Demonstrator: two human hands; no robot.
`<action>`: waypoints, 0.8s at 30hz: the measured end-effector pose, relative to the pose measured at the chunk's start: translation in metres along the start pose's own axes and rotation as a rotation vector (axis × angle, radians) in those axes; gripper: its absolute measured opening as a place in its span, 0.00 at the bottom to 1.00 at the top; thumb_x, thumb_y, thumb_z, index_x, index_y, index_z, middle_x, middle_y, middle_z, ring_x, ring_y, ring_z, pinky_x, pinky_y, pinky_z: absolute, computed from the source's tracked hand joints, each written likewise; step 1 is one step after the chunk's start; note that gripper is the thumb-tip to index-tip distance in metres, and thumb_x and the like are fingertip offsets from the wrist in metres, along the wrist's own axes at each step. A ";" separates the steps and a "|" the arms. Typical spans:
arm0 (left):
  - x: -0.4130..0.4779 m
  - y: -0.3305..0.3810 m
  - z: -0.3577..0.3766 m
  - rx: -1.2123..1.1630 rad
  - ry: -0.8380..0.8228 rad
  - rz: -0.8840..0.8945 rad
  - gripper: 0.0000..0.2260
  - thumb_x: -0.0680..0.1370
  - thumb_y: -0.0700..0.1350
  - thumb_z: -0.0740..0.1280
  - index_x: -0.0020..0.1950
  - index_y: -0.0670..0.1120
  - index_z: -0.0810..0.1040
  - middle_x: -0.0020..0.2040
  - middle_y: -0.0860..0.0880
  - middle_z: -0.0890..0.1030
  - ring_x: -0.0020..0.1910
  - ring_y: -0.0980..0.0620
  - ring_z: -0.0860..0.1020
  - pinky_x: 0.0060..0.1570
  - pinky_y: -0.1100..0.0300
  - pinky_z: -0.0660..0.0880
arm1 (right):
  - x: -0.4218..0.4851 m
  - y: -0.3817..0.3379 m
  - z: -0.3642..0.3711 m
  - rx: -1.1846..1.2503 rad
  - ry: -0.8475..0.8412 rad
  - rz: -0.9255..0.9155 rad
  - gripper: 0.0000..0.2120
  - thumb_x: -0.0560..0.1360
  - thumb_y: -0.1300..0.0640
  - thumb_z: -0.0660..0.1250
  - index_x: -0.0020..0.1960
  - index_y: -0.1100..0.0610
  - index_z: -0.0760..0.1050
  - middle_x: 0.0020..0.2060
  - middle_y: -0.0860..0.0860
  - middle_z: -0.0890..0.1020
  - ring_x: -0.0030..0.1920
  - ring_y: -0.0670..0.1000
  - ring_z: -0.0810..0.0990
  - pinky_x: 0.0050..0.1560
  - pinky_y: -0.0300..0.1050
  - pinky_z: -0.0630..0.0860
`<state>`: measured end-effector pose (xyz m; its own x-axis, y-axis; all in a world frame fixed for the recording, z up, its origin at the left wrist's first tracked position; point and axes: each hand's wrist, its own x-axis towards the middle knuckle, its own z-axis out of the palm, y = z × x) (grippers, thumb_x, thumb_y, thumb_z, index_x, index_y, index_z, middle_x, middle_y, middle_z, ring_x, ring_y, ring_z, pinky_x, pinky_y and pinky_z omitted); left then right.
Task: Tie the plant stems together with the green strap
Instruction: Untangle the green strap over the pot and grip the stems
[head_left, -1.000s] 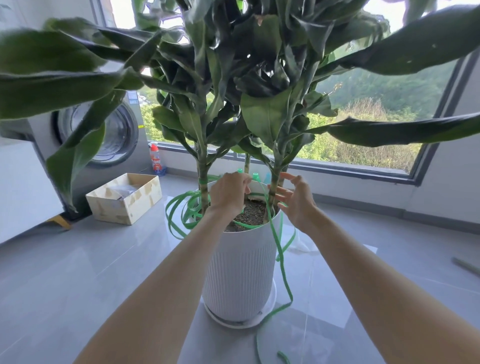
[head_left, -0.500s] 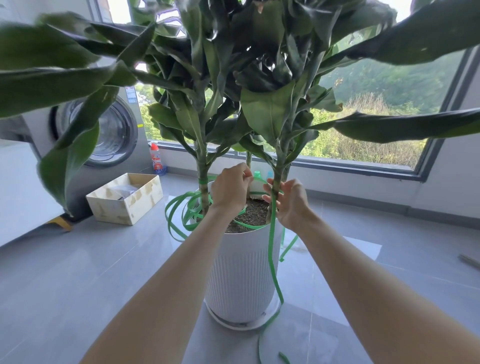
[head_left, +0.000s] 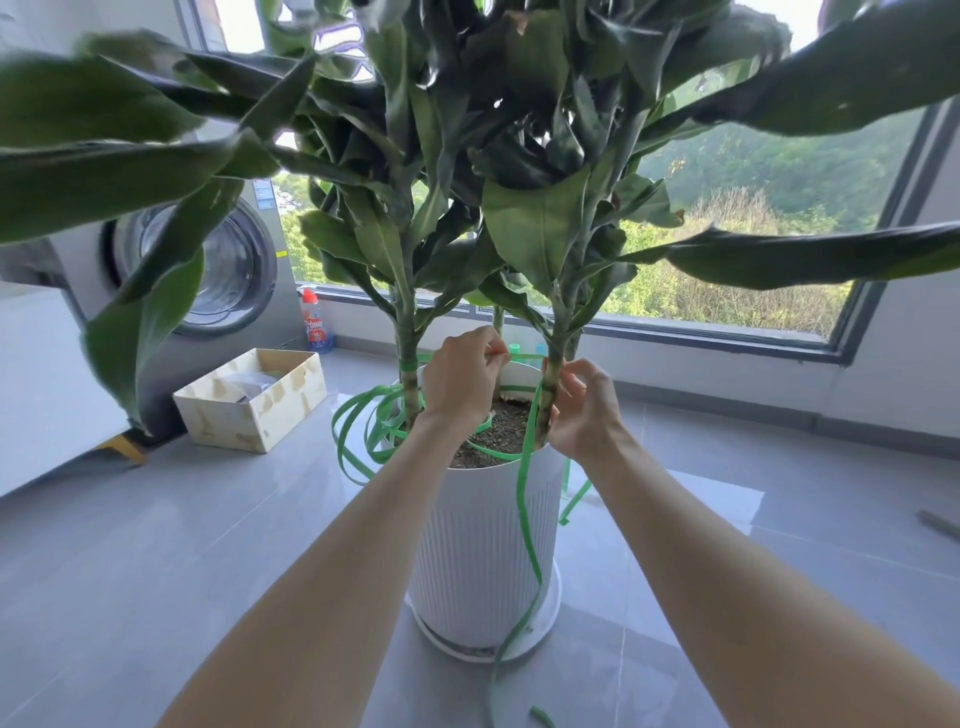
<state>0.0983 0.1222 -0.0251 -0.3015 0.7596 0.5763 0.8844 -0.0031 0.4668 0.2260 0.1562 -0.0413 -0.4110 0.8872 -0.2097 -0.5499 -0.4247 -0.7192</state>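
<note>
- Left hand (head_left: 460, 376): reached in over the pot (head_left: 478, 545), fingers curled, pinched the strap (head_left: 523, 499) at the fingertips, in the gap between the two front stems.
- Right hand (head_left: 584, 410): curled against the right stem (head_left: 551, 384), looked to pinch the strap against it; exact hold partly hidden by the fingers.
- Pot: white, ribbed and tall, stood on a saucer (head_left: 550, 618) on the tiled floor (head_left: 156, 571); judged heavy with soil (head_left: 498, 434) and unlikely to shift under a pull on the strap.
- Left stem (head_left: 408, 384): stood upright, already ringed by a turn of strap just above the pot rim; well apart from the right stem.
- Both stems: judged firm but able to bend a little, top-heavy with broad leaves (head_left: 535, 234); best drawn in slowly and low down, not yanked.
- Strap: ran from the left stem to the left hand's fingertips and on to the right stem, then hung down the front of the pot to the floor; spare loops spilled over the rim on the left.
- Strap's handling: judged light, flat, springy and smooth, likely to slip or uncoil if let go; best held close to the stems, flat side against them, pulled evenly from both ends.
</note>
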 end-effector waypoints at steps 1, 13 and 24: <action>0.000 0.000 -0.001 0.003 -0.007 0.005 0.04 0.78 0.48 0.65 0.48 0.49 0.79 0.45 0.54 0.83 0.34 0.52 0.77 0.38 0.57 0.76 | 0.000 0.000 0.000 0.017 -0.010 0.010 0.11 0.75 0.56 0.57 0.35 0.54 0.71 0.29 0.48 0.71 0.33 0.48 0.65 0.39 0.43 0.62; -0.002 0.007 -0.003 -0.002 -0.002 0.012 0.05 0.78 0.48 0.65 0.50 0.49 0.80 0.47 0.54 0.83 0.36 0.53 0.78 0.37 0.60 0.74 | 0.002 -0.012 0.001 0.189 0.178 -0.138 0.09 0.75 0.67 0.61 0.38 0.57 0.70 0.32 0.51 0.71 0.31 0.48 0.68 0.38 0.38 0.67; -0.010 0.025 -0.004 -0.013 -0.052 0.000 0.08 0.79 0.47 0.64 0.54 0.49 0.80 0.52 0.54 0.83 0.46 0.52 0.80 0.42 0.61 0.72 | -0.019 -0.024 -0.003 -0.702 0.505 -0.628 0.10 0.78 0.58 0.64 0.58 0.61 0.75 0.44 0.51 0.78 0.35 0.42 0.73 0.29 0.28 0.68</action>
<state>0.1220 0.1118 -0.0170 -0.2826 0.7921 0.5410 0.8796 -0.0110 0.4756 0.2492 0.1502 -0.0218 0.2378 0.9512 0.1969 0.0492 0.1906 -0.9804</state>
